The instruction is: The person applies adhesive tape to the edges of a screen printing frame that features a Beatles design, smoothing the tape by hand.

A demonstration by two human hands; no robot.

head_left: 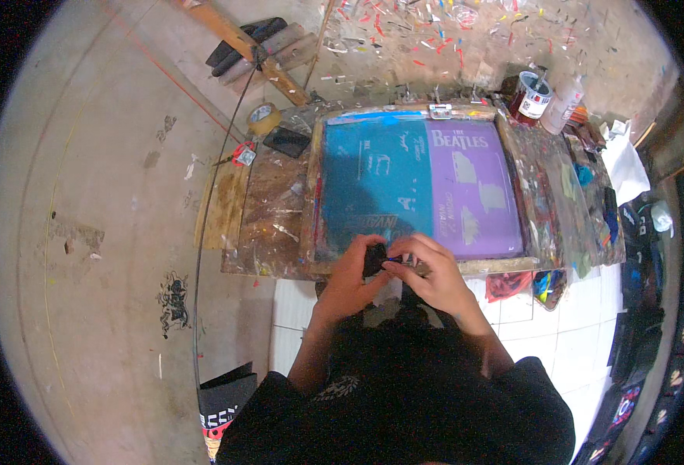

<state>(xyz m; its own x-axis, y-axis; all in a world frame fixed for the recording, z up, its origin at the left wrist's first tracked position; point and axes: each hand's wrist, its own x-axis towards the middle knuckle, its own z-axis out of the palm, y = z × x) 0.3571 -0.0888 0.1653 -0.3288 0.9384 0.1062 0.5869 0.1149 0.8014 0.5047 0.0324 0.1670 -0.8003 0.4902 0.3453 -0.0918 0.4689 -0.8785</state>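
Close to my body, both hands meet over the near edge of a wooden-framed printing screen [473, 167], whose mesh is teal on the left and purple on the right with pale stencil shapes. My left hand [346, 279] is closed around a small black object [374, 260] whose kind I cannot make out. Beside it, the fingers of my right hand [439, 279] are pinched at the object's right end, where a thin dark part shows between the fingertips. The screen lies flat on a paint-stained wooden table [268, 205].
A roll of tape [263, 119] and a black phone-like slab [287, 141] lie left of the screen. At the back right stand a paint tub [531, 101] and a plastic bottle [563, 105]. White cloth or paper [627, 167] hangs at the right. A dark cable [201, 256] runs down the left.
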